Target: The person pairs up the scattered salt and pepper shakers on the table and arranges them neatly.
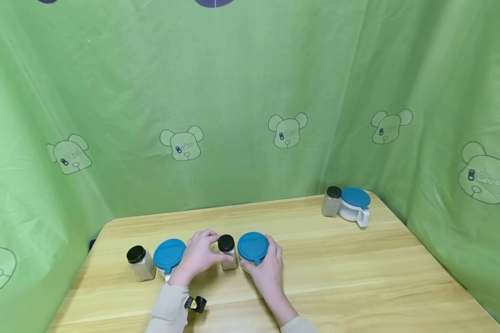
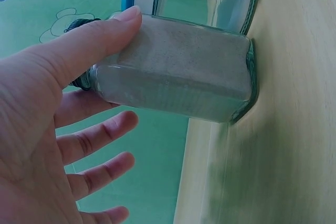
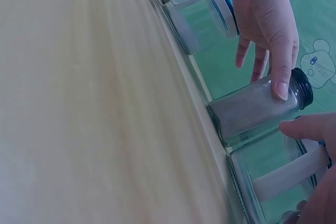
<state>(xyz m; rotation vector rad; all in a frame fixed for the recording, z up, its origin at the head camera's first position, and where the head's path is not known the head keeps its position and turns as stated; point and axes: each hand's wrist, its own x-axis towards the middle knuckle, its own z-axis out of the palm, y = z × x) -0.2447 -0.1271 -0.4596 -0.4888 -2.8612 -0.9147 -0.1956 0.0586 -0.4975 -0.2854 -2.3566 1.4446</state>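
Our left hand [image 1: 200,254] pinches the black-lidded jar [image 1: 228,248] near its neck; our right hand [image 1: 268,268] curls its fingers round the blue-lidded pot [image 1: 253,247] just beside it on the tabletop [image 1: 379,277]. We'd best keep both upright, pressing lightly and evenly.

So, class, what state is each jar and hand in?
Left hand: pinches the middle black-capped square jar.
Right hand: holds the middle blue-lidded handled jar.
Middle black-capped square jar: closed, upright.
Middle blue-lidded handled jar: closed, upright.
Leftmost black-capped square jar: closed, upright.
Leftmost blue-lidded handled jar: closed, upright, partly hidden.
Far-right black-capped square jar: closed, upright.
Far-right blue-lidded handled jar: closed, upright.
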